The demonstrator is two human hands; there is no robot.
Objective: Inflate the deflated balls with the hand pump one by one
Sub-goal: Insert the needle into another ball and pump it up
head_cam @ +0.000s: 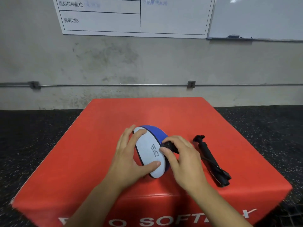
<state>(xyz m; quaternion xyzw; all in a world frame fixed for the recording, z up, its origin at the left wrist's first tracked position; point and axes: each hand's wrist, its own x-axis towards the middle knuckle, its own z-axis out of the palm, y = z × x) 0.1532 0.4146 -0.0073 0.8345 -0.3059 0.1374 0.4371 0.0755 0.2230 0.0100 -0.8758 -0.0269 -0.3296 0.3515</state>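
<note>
Nearest, the left hand [129, 154] cups the deflated ball [150, 152] on the red foam box [82, 161], fingers spread and curled round its white panel, thumb at the low end. The right hand [182, 157] pinches a black fitting [169, 145] against the ball's edge — likely the needle end, though the valve itself is hidden. Best to keep the ball braced and push straight, not at a slant. Just right lies the hand pump [211, 161], untouched. No container shows — only 1 ball.

left hand [127, 158]: bare | right hand [183, 159]: bare | forearms: bare, sleeveless
</note>
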